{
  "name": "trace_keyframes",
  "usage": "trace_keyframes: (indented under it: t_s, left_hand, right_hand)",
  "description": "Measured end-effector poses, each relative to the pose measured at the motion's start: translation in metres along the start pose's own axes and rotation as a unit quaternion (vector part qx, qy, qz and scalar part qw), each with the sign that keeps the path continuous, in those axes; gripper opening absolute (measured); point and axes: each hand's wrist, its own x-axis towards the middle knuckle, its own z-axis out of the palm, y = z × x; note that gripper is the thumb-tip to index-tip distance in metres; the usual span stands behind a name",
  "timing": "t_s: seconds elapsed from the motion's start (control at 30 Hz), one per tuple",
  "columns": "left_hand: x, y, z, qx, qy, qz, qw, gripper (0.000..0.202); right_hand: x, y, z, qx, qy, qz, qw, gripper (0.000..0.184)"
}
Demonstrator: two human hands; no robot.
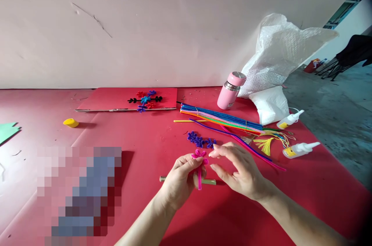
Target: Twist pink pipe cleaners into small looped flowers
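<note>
The person's left hand (181, 174) and right hand (244, 168) are bare, as are the slender forearms (292, 209), tapering toward the wrists.

The red table (145, 184) carries a red board (116, 98) far left, purple flowers (199, 142) midway, a multicoloured bundle (217, 117) and white bottles (299, 150) right.

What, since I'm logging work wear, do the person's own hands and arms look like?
The left hand and right hand are both bare, with no gloves or rings visible. The left forearm and right forearm show no sleeve, watch, bracelet or clear marking.
</note>
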Motion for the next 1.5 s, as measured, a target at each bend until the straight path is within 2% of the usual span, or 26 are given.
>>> trace_keyframes:
  t_s: [0.13, 0.27, 0.4, 0.53, 0.6, 0.67, 0.73, 0.77, 0.8, 0.83, 0.9, 0.97, 1.0, 1.07, 1.1, 1.13, 1.17, 1.2, 1.3, 1.33, 1.4, 1.5]
  left_hand:
    - [0.001, -0.004, -0.001, -0.015, -0.017, -0.023, 0.999, 0.020]
    - [0.002, -0.005, -0.001, -0.011, -0.034, -0.031, 0.999, 0.023]
    - [0.002, -0.006, -0.002, 0.003, -0.012, -0.038, 0.999, 0.022]
    - [0.003, -0.007, -0.005, 0.043, 0.005, -0.037, 0.998, 0.020]
    - [0.003, -0.007, -0.007, 0.079, 0.004, -0.021, 0.997, 0.022]
    - [0.002, -0.007, -0.008, 0.128, -0.011, 0.008, 0.992, 0.023]
    - [0.001, -0.006, -0.009, 0.187, -0.030, 0.036, 0.981, 0.023]
    - [0.000, -0.005, -0.009, 0.220, -0.037, 0.051, 0.974, 0.023]
    - [-0.001, -0.003, -0.008, 0.253, -0.043, 0.065, 0.964, 0.023]
    - [-0.002, -0.002, -0.007, 0.286, -0.049, 0.081, 0.954, 0.024]
    - [-0.005, 0.002, -0.005, 0.346, -0.071, 0.114, 0.928, 0.023]
    - [-0.006, 0.005, -0.004, 0.403, -0.100, 0.153, 0.897, 0.023]
    - [-0.007, 0.006, -0.003, 0.431, -0.114, 0.176, 0.878, 0.022]
    - [-0.006, 0.006, -0.003, 0.479, -0.132, 0.218, 0.840, 0.023]
    - [-0.005, 0.006, -0.004, 0.494, -0.133, 0.231, 0.828, 0.023]
    - [-0.003, 0.005, -0.005, 0.498, -0.128, 0.232, 0.826, 0.023]
    - [-0.002, 0.003, -0.006, 0.489, -0.115, 0.221, 0.836, 0.022]
    - [0.000, 0.002, -0.008, 0.465, -0.095, 0.199, 0.858, 0.022]
    - [0.004, -0.003, -0.012, 0.318, -0.031, 0.104, 0.942, 0.022]
    - [0.004, -0.003, -0.013, 0.259, -0.016, 0.082, 0.962, 0.022]
    - [0.005, -0.004, -0.013, 0.164, -0.004, 0.059, 0.985, 0.022]
    - [0.004, -0.006, -0.008, 0.093, -0.012, 0.046, 0.995, 0.019]
  right_hand:
    - [-0.003, 0.007, 0.003, -0.060, -0.041, -0.080, 0.994, 0.059]
    - [0.002, 0.009, -0.002, -0.088, -0.082, -0.136, 0.983, 0.052]
    - [0.010, 0.008, -0.008, -0.102, -0.114, -0.166, 0.974, 0.044]
    - [0.012, 0.009, -0.004, -0.091, -0.124, -0.175, 0.973, 0.047]
    - [0.011, 0.009, 0.001, -0.054, -0.123, -0.153, 0.979, 0.049]
    - [0.008, 0.006, 0.007, 0.008, -0.108, -0.091, 0.990, 0.050]
    - [0.006, 0.001, 0.011, 0.105, -0.091, 0.027, 0.990, 0.049]
    - [0.005, -0.002, 0.011, 0.169, -0.087, 0.105, 0.976, 0.049]
    - [0.005, -0.004, 0.011, 0.243, -0.086, 0.186, 0.948, 0.047]
    - [0.005, -0.006, 0.011, 0.323, -0.091, 0.266, 0.904, 0.046]
    - [0.005, -0.007, 0.009, 0.472, -0.099, 0.388, 0.785, 0.043]
    - [0.004, -0.003, 0.009, 0.582, -0.111, 0.456, 0.664, 0.043]
    - [0.003, 0.000, 0.010, 0.618, -0.119, 0.477, 0.613, 0.043]
    - [-0.001, 0.006, 0.014, 0.662, -0.130, 0.503, 0.540, 0.041]
    - [-0.003, 0.008, 0.016, 0.671, -0.132, 0.512, 0.519, 0.040]
    - [-0.004, 0.010, 0.018, 0.673, -0.131, 0.518, 0.511, 0.038]
    - [-0.005, 0.012, 0.020, 0.667, -0.127, 0.522, 0.517, 0.037]
    - [-0.005, 0.012, 0.021, 0.653, -0.119, 0.523, 0.535, 0.038]
    - [-0.001, 0.010, 0.018, 0.584, -0.073, 0.506, 0.631, 0.039]
    - [0.000, 0.009, 0.015, 0.559, -0.058, 0.493, 0.665, 0.039]
    - [0.000, 0.008, 0.010, 0.517, -0.040, 0.466, 0.717, 0.037]
    - [-0.002, 0.005, 0.006, 0.485, -0.038, 0.428, 0.762, 0.036]
